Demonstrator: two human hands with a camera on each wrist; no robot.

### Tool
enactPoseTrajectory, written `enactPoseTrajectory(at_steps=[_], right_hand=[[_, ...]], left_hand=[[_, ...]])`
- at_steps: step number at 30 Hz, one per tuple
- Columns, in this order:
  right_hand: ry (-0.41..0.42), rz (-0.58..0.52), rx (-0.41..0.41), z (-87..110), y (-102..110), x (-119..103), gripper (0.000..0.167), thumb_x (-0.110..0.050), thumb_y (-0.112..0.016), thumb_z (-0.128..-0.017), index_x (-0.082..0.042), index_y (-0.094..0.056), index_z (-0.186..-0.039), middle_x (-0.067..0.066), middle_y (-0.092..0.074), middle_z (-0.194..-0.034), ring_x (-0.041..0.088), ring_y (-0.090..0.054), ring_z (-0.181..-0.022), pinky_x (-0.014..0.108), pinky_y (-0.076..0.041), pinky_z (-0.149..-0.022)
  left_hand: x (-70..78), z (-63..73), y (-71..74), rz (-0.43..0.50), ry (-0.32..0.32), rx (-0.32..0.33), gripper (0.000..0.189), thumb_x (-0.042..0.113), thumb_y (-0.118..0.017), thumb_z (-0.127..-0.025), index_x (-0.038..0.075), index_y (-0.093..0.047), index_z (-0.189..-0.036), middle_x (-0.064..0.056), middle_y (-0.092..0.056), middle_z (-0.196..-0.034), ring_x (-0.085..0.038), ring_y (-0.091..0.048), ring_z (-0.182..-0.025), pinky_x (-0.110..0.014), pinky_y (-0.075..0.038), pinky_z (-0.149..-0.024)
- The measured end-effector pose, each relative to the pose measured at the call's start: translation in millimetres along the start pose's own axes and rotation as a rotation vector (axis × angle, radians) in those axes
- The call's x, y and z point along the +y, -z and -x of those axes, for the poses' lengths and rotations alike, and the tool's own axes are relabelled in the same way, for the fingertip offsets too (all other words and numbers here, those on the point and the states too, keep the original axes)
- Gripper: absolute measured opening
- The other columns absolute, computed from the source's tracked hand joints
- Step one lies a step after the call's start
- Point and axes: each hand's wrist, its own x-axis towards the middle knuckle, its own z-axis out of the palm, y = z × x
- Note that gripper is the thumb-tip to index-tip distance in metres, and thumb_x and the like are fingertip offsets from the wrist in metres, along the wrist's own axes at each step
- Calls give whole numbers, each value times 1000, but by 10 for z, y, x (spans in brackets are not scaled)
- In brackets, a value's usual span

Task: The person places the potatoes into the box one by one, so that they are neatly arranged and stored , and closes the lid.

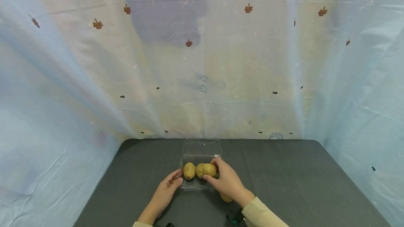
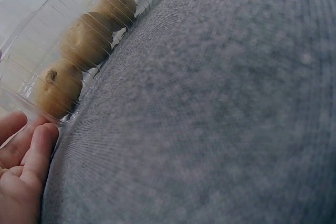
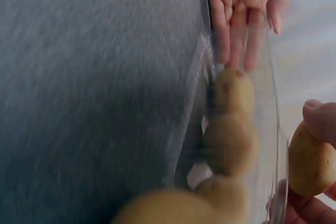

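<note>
A clear plastic clamshell box (image 1: 197, 186) lies on the table with its lid (image 1: 202, 147) folded back. Three potatoes sit in a row inside it, the end potato (image 2: 59, 88) nearest my left hand (image 1: 166, 189). That hand rests against the box's left end, its fingers (image 3: 237, 38) extended along the wall. My right hand (image 1: 228, 178) pinches another potato (image 3: 311, 161) between thumb and fingers, above the right part of the box. In the head view this held potato overlaps those in the box and partly hides them.
One more potato (image 1: 226, 198) lies on the dark grey table (image 1: 277, 178) under my right wrist, large and blurred in the right wrist view. A dark object (image 1: 235, 217) shows beside the right sleeve. A patterned curtain (image 1: 202, 66) hangs behind the table and along both sides.
</note>
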Motion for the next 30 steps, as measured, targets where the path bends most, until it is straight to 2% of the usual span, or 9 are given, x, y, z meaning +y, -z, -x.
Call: enactPoseTrajectory(at_steps=[11, 19, 27, 30], right_hand=[[-55, -5, -77, -110, -238, -138, 47, -48, -71, -86, -20, -55, -121, -6, -60, -101, 5, -54, -75, 25, -46, -59], [-51, -5, -97, -159, -333, -180, 45, -51, -70, -85, -21, -58, -117, -11, -59, -93, 4, -52, -67, 25, -44, -54], [-65, -68, -98, -165, -397, -287, 53, -49, -70, -86, -14, -60, -124, -4, -62, -110, 3, -56, -79, 26, -48, -62], [-67, -79, -93, -156, -402, -309, 52, -48, -71, -86, -12, -61, -123, -3, -62, -110, 5, -57, -81, 26, -49, -64]], left_hand=[[-14, 8, -7, -7, -9, 7, 61, 40, -54, -99, 8, -37, -148, -11, -43, -147, -27, -38, -136, -42, -35, -109], [-16, 2, 1, -3, -10, -1, 61, 40, -54, -99, 7, -37, -148, -12, -42, -148, -28, -38, -136, -42, -35, -109], [-6, 4, -8, -14, -8, -3, 63, 42, -53, -99, 8, -36, -148, -11, -42, -148, -28, -38, -136, -42, -34, -109], [-2, 8, -8, -17, -7, -4, 63, 42, -53, -99, 8, -36, -148, -11, -41, -148, -28, -38, -136, -43, -34, -109]])
